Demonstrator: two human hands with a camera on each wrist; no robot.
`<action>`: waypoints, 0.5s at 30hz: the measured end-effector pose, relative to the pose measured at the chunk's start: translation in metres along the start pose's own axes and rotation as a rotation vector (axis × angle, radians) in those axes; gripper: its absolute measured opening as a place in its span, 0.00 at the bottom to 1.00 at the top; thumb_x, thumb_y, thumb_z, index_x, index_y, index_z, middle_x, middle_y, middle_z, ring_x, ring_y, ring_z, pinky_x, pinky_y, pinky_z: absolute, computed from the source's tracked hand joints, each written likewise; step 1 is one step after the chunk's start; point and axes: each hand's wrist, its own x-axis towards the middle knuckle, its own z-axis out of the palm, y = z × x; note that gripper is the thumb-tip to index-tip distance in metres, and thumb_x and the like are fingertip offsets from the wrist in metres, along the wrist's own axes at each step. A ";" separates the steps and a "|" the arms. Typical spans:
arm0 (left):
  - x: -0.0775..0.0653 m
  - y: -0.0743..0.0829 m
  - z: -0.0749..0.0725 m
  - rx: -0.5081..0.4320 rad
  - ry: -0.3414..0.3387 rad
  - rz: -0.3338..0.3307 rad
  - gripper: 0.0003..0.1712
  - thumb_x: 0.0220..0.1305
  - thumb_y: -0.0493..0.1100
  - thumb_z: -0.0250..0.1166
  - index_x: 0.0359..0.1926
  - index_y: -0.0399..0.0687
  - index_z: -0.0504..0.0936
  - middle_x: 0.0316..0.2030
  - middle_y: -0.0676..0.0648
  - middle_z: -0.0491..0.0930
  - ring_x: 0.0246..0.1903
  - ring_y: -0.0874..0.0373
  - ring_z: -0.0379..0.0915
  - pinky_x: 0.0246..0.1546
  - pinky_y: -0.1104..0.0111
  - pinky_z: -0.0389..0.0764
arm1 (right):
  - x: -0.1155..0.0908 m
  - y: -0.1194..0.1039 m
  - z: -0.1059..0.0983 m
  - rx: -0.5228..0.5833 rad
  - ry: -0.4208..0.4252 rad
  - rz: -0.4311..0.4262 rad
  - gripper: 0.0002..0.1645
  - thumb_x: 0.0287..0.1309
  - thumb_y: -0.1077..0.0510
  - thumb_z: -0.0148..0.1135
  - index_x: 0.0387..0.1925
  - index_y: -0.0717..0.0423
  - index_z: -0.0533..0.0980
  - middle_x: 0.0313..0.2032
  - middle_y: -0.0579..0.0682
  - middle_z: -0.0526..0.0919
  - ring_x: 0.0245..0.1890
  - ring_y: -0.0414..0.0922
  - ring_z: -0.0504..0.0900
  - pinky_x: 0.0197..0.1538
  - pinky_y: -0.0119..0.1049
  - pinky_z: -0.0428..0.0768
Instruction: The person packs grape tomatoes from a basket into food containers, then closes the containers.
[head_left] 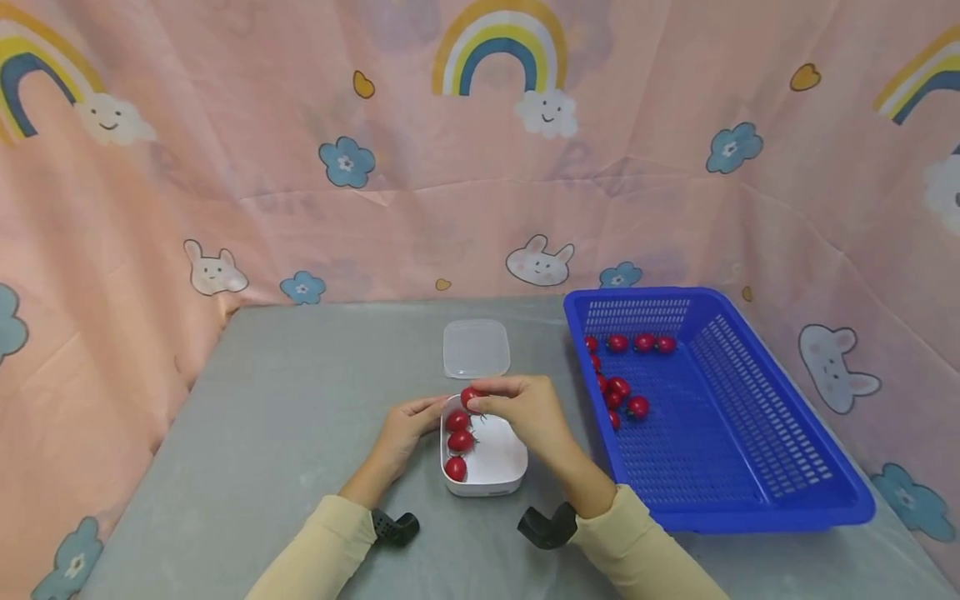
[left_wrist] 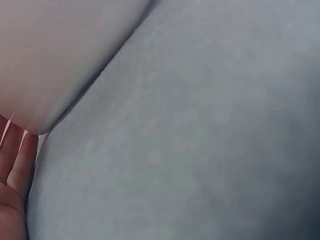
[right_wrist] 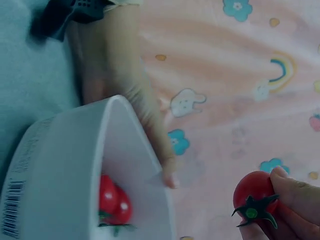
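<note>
The tomato (head_left: 470, 397) sits pinched between the thumb and fingers of my right hand (head_left: 525, 408), above the far side of the white box (head_left: 498, 457); the right wrist view shows it apart from the rim. I judge it light, with a taut, slick skin over soft flesh, so a squeeze could bruise or split it and a slack pinch could let it roll. I take it best around its round sides, with finger pads spread and only slight pressure, leaving the green leafy top (right_wrist: 252, 213) free, since those leaves look thin and easily torn.

Inside the white box, three more tomatoes (head_left: 461, 441) lie in a row along its left wall. The box itself looks like thin, light, fairly stiff plastic that would skid if nudged; its side walls are the place to steady it. My left hand (head_left: 405, 437) rests at its far left corner, fingers fairly straight against the outside rather than wrapped round it.

Just beyond the white box lies a clear lid (head_left: 476, 350), flat on the grey table (head_left: 315, 400). Right of the white box stands the blue basket (head_left: 705, 467), with loose tomatoes (head_left: 638, 407) mostly on the side nearest the box.
</note>
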 end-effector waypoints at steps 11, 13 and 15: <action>0.001 0.002 0.000 -0.016 -0.005 -0.009 0.17 0.66 0.42 0.65 0.50 0.33 0.85 0.49 0.42 0.87 0.44 0.65 0.82 0.53 0.65 0.82 | 0.016 0.035 0.019 -0.085 0.091 0.000 0.12 0.49 0.61 0.76 0.38 0.61 0.88 0.37 0.57 0.90 0.40 0.47 0.87 0.42 0.34 0.82; 0.000 0.003 -0.001 -0.016 -0.008 -0.012 0.17 0.66 0.42 0.66 0.50 0.34 0.85 0.49 0.42 0.87 0.45 0.65 0.82 0.55 0.64 0.82 | 0.018 0.040 0.021 -0.111 0.113 -0.019 0.12 0.48 0.62 0.75 0.37 0.61 0.88 0.37 0.57 0.90 0.41 0.48 0.87 0.40 0.32 0.82; 0.000 0.002 -0.001 -0.011 -0.011 -0.008 0.18 0.66 0.42 0.65 0.51 0.34 0.85 0.49 0.42 0.86 0.46 0.65 0.82 0.55 0.63 0.81 | 0.018 0.043 0.024 -0.140 0.132 -0.049 0.12 0.47 0.63 0.76 0.37 0.62 0.88 0.37 0.58 0.90 0.42 0.49 0.87 0.39 0.33 0.82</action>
